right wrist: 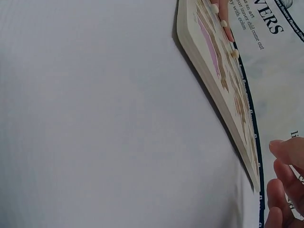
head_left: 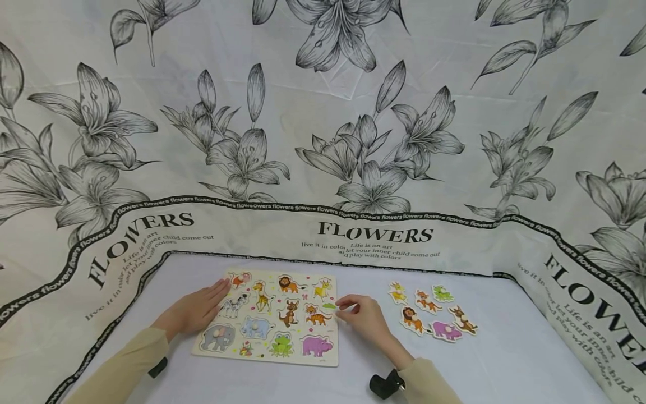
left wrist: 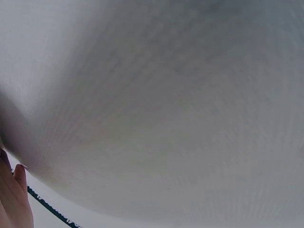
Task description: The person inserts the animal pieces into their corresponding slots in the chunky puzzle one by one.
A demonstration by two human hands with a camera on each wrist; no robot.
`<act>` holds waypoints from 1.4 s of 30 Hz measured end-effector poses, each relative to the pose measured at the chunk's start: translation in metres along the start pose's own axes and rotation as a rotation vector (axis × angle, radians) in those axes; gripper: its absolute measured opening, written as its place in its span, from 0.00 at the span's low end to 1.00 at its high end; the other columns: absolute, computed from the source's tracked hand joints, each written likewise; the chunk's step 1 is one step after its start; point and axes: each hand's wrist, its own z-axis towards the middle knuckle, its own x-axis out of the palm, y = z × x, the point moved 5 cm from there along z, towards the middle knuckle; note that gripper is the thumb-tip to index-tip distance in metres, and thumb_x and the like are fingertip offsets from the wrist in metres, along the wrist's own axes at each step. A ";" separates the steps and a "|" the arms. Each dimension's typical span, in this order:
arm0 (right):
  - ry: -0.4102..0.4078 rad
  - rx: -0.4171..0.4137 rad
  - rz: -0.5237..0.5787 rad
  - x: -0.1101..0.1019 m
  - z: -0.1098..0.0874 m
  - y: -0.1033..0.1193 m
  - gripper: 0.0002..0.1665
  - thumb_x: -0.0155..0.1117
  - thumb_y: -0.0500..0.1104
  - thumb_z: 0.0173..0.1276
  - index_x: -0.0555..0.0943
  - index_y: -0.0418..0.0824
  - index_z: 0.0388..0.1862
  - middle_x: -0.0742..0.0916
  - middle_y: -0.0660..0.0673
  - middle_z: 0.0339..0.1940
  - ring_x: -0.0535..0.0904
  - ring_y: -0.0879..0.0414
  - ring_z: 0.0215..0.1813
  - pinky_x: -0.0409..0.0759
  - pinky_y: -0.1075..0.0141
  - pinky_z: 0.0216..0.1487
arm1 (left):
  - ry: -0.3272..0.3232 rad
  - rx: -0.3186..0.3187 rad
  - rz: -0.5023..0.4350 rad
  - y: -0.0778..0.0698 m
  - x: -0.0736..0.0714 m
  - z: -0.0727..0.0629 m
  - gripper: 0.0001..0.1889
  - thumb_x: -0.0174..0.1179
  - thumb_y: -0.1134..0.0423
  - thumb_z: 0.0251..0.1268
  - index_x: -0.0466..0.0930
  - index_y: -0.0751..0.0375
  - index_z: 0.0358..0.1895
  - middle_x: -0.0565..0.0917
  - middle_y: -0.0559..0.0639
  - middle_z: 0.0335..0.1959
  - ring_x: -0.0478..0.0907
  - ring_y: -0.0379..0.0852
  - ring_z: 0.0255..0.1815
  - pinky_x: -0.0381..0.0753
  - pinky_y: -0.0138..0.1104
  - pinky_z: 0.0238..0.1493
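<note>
A wooden animal puzzle board (head_left: 272, 354) lies on the white table in the head view. My left hand (head_left: 199, 308) rests on its left edge with fingers straight, beside the zebra (head_left: 234, 306) and the orange-red animal at the top corner. The elephant piece (head_left: 218, 338) and blue animal piece (head_left: 256, 327) have round knobs and sit on the board. By the board's right edge is my right hand (head_left: 364, 320), near the tiger picture (head_left: 318, 316). Its fingers are loosely bent, and the right wrist view shows nothing between thumb and fingers (right wrist: 286, 176).
Right of the right hand lie several loose animal pieces, among them a lion (head_left: 413, 320), a purple hippo (head_left: 446, 330), a frog (head_left: 442, 292) and a kangaroo (head_left: 465, 320). A flower-printed cloth (head_left: 323, 168) stands behind the table. Pale fabric fills most of the left wrist view.
</note>
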 end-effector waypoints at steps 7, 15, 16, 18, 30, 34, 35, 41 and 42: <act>-0.040 0.044 -0.019 -0.017 -0.003 -0.019 0.09 0.73 0.37 0.55 0.87 0.46 0.35 0.86 0.53 0.29 0.73 0.64 0.23 0.71 0.74 0.20 | -0.058 0.034 0.013 -0.004 -0.004 -0.003 0.28 0.44 0.57 0.75 0.59 0.69 0.71 0.61 0.63 0.74 0.60 0.60 0.73 0.67 0.48 0.70; -0.081 0.110 -0.041 -0.038 -0.011 -0.037 0.09 0.73 0.37 0.55 0.87 0.45 0.36 0.86 0.52 0.29 0.74 0.63 0.23 0.73 0.73 0.20 | -0.076 0.052 -0.023 -0.010 -0.014 -0.007 0.27 0.43 0.58 0.74 0.59 0.70 0.71 0.63 0.66 0.72 0.62 0.63 0.72 0.68 0.52 0.68; -0.084 0.115 -0.045 -0.041 -0.012 -0.039 0.09 0.73 0.37 0.55 0.87 0.45 0.36 0.87 0.52 0.30 0.74 0.63 0.23 0.73 0.73 0.20 | -0.077 0.054 -0.024 -0.009 -0.014 -0.007 0.28 0.43 0.58 0.74 0.59 0.70 0.71 0.63 0.66 0.72 0.62 0.62 0.72 0.68 0.51 0.68; -0.090 0.131 -0.060 -0.047 -0.015 -0.044 0.09 0.73 0.38 0.55 0.87 0.46 0.36 0.87 0.52 0.30 0.74 0.64 0.24 0.72 0.73 0.21 | -0.077 0.050 -0.021 -0.010 -0.014 -0.007 0.27 0.44 0.58 0.74 0.60 0.70 0.71 0.64 0.66 0.72 0.63 0.62 0.72 0.68 0.51 0.68; -0.126 0.157 -0.115 -0.079 -0.033 -0.075 0.10 0.72 0.36 0.55 0.87 0.42 0.38 0.87 0.50 0.29 0.70 0.65 0.24 0.69 0.74 0.23 | -0.096 0.060 -0.006 -0.009 -0.012 -0.006 0.27 0.44 0.57 0.75 0.61 0.70 0.70 0.65 0.65 0.71 0.63 0.62 0.71 0.69 0.52 0.67; -0.147 0.156 -0.129 -0.090 -0.037 -0.083 0.10 0.71 0.36 0.55 0.86 0.40 0.39 0.88 0.48 0.31 0.74 0.66 0.26 0.72 0.75 0.24 | -0.089 0.039 0.019 -0.006 -0.008 -0.005 0.27 0.44 0.57 0.74 0.61 0.69 0.70 0.63 0.63 0.73 0.62 0.61 0.72 0.68 0.49 0.69; -0.150 0.160 -0.134 -0.092 -0.038 -0.085 0.10 0.71 0.36 0.56 0.86 0.40 0.39 0.88 0.47 0.31 0.75 0.66 0.27 0.72 0.75 0.25 | -0.073 0.031 0.017 -0.006 -0.008 -0.005 0.27 0.44 0.57 0.74 0.61 0.69 0.71 0.62 0.63 0.73 0.61 0.61 0.73 0.67 0.49 0.70; -0.164 0.175 -0.144 -0.105 -0.042 -0.092 0.12 0.74 0.40 0.55 0.86 0.42 0.40 0.89 0.45 0.34 0.81 0.64 0.29 0.76 0.75 0.27 | -0.033 0.016 -0.014 -0.008 -0.011 -0.005 0.27 0.44 0.59 0.74 0.59 0.71 0.71 0.60 0.64 0.74 0.59 0.62 0.74 0.64 0.50 0.71; -0.166 0.174 -0.149 -0.106 -0.043 -0.093 0.12 0.74 0.40 0.55 0.87 0.42 0.40 0.89 0.45 0.35 0.81 0.64 0.30 0.76 0.75 0.27 | -0.038 0.016 -0.013 -0.008 -0.010 -0.004 0.27 0.44 0.59 0.74 0.59 0.70 0.71 0.60 0.64 0.74 0.59 0.62 0.74 0.64 0.50 0.72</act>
